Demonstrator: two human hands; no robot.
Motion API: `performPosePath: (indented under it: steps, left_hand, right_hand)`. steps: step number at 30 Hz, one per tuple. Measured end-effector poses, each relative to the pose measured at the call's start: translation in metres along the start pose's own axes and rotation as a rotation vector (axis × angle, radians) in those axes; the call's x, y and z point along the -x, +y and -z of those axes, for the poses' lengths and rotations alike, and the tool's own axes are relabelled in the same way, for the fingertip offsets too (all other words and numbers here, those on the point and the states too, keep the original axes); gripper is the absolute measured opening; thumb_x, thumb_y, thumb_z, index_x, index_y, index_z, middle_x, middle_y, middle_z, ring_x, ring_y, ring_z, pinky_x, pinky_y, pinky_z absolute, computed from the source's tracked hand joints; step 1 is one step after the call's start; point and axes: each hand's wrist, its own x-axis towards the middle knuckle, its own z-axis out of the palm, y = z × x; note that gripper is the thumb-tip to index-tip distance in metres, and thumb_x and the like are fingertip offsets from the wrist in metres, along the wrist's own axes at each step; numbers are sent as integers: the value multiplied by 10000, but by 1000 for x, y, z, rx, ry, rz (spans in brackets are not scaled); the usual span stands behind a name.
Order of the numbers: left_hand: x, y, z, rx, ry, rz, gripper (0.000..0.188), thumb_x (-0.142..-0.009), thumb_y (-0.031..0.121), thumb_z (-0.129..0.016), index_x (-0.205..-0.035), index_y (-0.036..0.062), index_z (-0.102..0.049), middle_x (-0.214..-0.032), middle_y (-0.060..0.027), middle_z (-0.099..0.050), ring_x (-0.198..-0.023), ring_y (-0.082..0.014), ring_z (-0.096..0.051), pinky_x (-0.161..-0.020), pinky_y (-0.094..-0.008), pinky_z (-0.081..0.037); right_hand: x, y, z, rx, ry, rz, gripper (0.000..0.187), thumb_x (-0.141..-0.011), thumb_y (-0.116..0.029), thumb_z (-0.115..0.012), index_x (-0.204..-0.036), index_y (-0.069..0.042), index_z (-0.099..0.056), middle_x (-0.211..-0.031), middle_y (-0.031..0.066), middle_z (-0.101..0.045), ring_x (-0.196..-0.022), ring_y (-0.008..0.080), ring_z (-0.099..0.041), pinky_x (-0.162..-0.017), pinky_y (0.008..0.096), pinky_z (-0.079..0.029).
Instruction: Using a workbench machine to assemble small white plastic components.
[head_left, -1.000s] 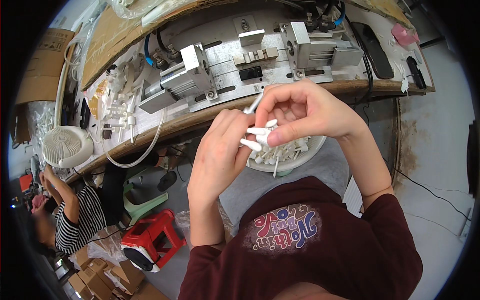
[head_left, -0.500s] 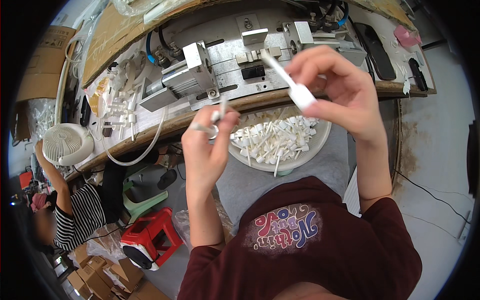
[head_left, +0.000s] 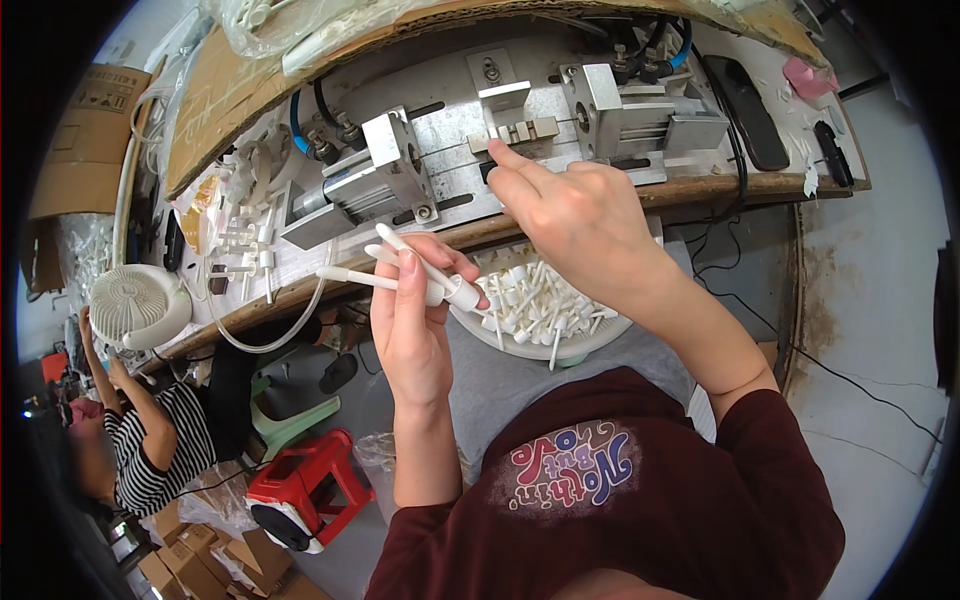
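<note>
My left hand [head_left: 415, 340] is closed around a few white plastic sticks with wide cylindrical ends [head_left: 425, 268], which fan out to the upper left between thumb and fingers. My right hand [head_left: 575, 215] reaches over the metal fixture, its index fingertip at the small slotted block [head_left: 515, 134] in the middle. The fingers are bent together, and whatever they hold is hidden beneath them. Below both hands, a white basket [head_left: 590, 343] rests on my lap, filled with a pile of similar white pieces [head_left: 545, 300].
Metal cylinder clamps [head_left: 365, 180] flank the block, with hoses behind. A phone [head_left: 748, 112] and a black pen-like tool [head_left: 832, 155] lie at the right. On the left are a white fan [head_left: 138, 305] and loose white parts [head_left: 250, 245]. A co-worker sits beyond a red stool [head_left: 310, 490].
My right hand has moved from above the basket up and left to the block; the white stick it held is no longer visible. My left hand has turned, showing its sticks more fully.
</note>
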Motion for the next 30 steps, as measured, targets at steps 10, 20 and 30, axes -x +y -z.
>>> performPosePath:
  steps: [10,20,30]
  left_hand:
    - [-3,-1,2,124,82,-84,284,-1068,262,-404,-1068,11,-535,-1103,-168,-611,-1095,-295,-625,-927,-491,-549]
    - [0,0,-9,186,-105,118,282,-1080,253,-392,-1128,20,-543,-1138,-186,-642,-1001,-188,-635,-884,-314,-515]
    - [-3,1,-1,47,73,-21,315,-1086,306,-405,-943,46,-509,-749,-26,-467,-715,-133,-481,-691,-299,-440]
  right_hand:
    - [-5,6,12,-212,7,58,140,-728,-91,-674,-844,-44,-610,-927,104,-679,-649,246,-679,-574,331,-538]
    - [17,-10,23,-688,118,192,231,-754,-73,-710,-974,-41,-645,-1013,80,-645,-865,244,-668,-705,344,-559]
    - [13,11,1,-80,95,116,234,-743,-62,-680,-967,-13,-632,-1128,139,-703,-804,178,-671,-654,280,-443]
